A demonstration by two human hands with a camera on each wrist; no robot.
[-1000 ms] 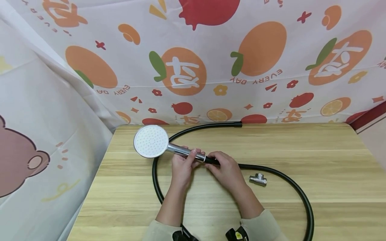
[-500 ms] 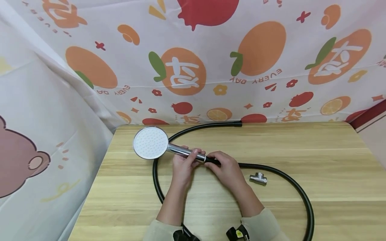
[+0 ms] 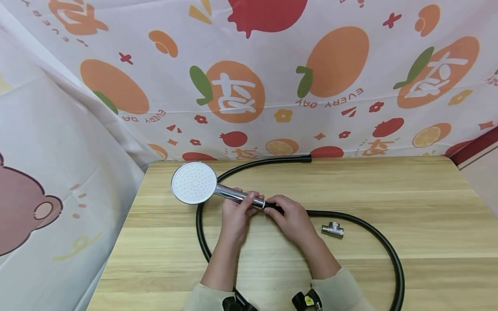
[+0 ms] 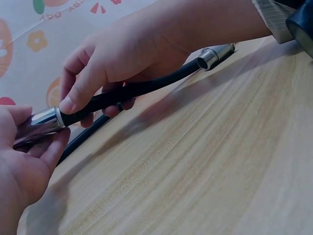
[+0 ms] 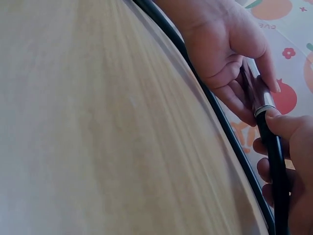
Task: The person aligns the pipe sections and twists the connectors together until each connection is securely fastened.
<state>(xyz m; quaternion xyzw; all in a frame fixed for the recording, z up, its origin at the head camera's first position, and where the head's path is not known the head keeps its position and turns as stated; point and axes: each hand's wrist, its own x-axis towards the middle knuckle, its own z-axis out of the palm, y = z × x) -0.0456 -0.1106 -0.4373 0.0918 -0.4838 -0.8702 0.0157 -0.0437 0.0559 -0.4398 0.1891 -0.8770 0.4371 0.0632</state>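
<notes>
Showerhead (image 3: 193,182) in left fingers (image 3: 247,202), touching black hose (image 3: 350,219) in right fingers (image 3: 276,216)

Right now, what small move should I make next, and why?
Probably twist the black hose gently with your right hand, which pinches its end against the chrome handle that your left hand grips; I can't tell whether that joint is tight.

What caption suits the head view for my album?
Left hand holds a round, white-faced chrome shower head; right hand grips a long black hose.
</notes>
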